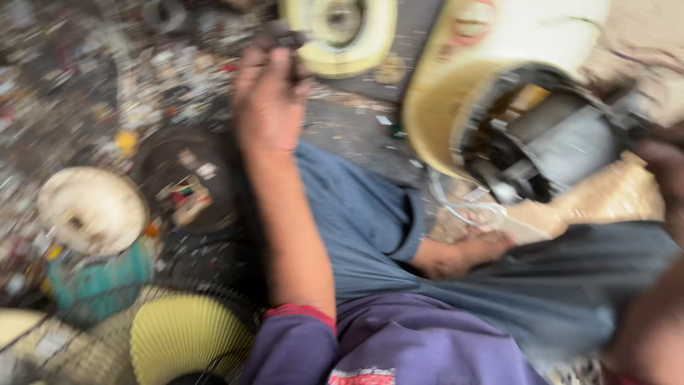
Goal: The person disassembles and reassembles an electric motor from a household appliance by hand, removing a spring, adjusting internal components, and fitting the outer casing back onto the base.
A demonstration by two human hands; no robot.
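- The housing (491, 64) near the top edge is cream and pale yellow, with a reddish mark on its side.
- The motor (563, 146) inside it is grey and black.
- The ring (342, 32) at the top edge is pale yellow.
- The round cap (91, 210) is off-white, on a teal body (100, 281).
- The pleated filter (189, 339) is yellow, ribbed in fine folds.
- The dish (187, 178) is dark brown.
- The trousers (356, 214) are blue-grey.
- The sleeve (292, 346) is purple with a red cuff.
- The floor (349, 125) is dark grey, speckled with pale scraps.

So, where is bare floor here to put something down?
One bare grey patch lies between the left hand, the cream ring and the big cream housing. Left of the arm it is crowded: scrap litter, dark dish, white disc.
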